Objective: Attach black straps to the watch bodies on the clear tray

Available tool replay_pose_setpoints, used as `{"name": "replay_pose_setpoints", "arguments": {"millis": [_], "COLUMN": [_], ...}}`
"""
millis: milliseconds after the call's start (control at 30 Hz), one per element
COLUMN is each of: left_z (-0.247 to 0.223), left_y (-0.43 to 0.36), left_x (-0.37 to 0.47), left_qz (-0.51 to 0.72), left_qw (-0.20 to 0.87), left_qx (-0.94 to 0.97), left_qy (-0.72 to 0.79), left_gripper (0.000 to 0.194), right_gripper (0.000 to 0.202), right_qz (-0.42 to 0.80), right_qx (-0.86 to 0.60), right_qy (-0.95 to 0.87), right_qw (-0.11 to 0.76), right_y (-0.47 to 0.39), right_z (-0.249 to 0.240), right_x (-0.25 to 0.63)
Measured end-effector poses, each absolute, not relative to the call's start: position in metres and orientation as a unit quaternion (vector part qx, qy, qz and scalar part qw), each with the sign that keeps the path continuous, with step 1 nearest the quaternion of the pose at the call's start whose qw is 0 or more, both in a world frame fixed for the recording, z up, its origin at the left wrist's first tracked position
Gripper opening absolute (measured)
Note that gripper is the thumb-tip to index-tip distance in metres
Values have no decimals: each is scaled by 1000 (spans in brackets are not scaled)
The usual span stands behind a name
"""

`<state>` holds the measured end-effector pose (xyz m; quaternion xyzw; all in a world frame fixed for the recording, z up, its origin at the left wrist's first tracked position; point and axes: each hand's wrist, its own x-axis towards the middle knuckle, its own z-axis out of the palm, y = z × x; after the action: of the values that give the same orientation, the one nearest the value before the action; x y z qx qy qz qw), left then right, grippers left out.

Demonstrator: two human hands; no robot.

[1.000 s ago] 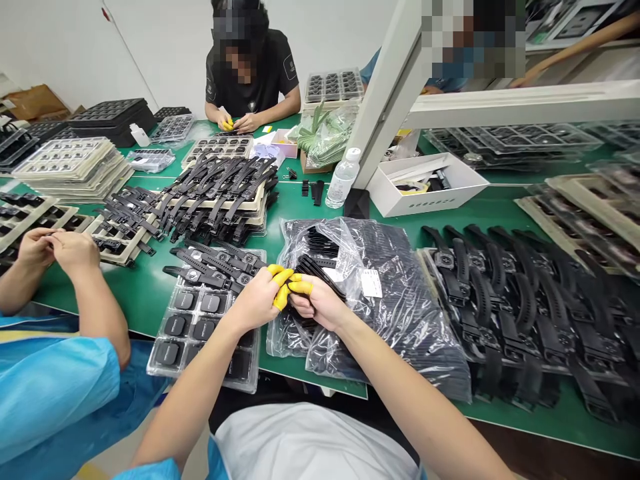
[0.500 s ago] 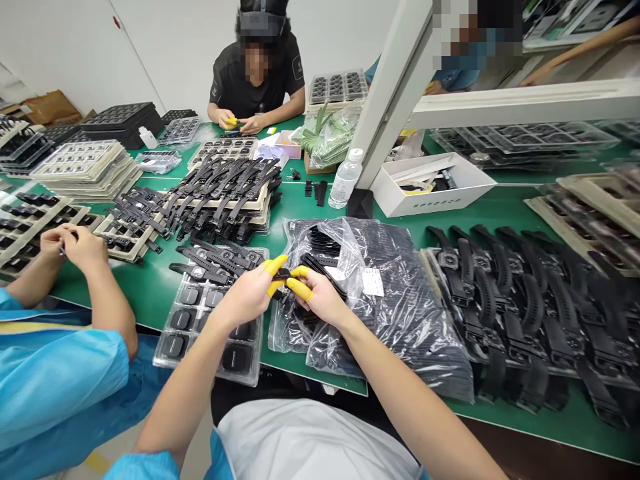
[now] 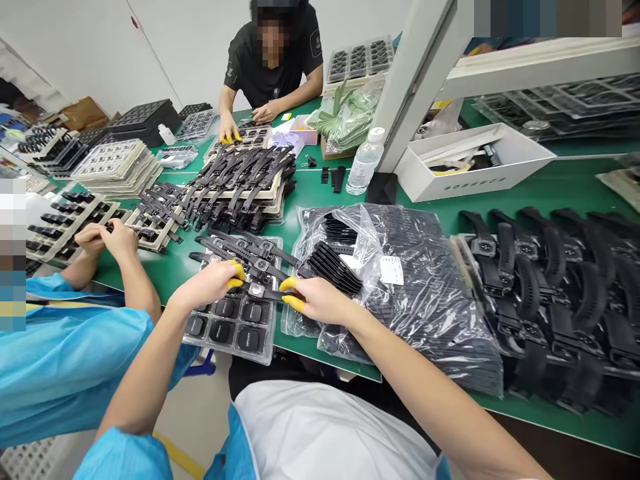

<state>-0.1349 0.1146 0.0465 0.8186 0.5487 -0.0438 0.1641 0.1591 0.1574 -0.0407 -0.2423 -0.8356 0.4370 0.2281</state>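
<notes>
Left grip (image 3: 207, 285) and right grip (image 3: 323, 300) pinched closed on opposite strap ends; watch (image 3: 257, 291) between them, face up over tray (image 3: 266, 353), presumably two-ended for levelness. Strips (image 3: 334, 268) fanned just beyond right grip, probably for easy picking.
</notes>
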Motion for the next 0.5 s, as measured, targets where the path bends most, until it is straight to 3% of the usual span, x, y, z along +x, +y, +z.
{"name": "replay_pose_setpoints", "arguments": {"millis": [200, 300, 400, 500], "left_z": [13, 6, 8, 13], "left_y": [114, 109, 95, 79], "left_x": [-131, -129, -129, -130], "left_qz": [-12, 36, 28, -39], "left_qw": [42, -8, -63, -81], "left_qx": [851, 837, 802, 780], "left_qy": [523, 545, 593, 619], "left_gripper": [18, 18, 18, 20], "right_gripper": [14, 14, 20, 26], "right_qz": [415, 419, 349, 188], "right_qx": [-246, -224, -336, -507], "right_qy": [-851, -841, -796, -759], "right_qw": [209, 259, 362, 361], "right_y": [155, 159, 173, 191], "right_z": [-41, -36, -35, -40], "right_x": [159, 165, 177, 191]}}
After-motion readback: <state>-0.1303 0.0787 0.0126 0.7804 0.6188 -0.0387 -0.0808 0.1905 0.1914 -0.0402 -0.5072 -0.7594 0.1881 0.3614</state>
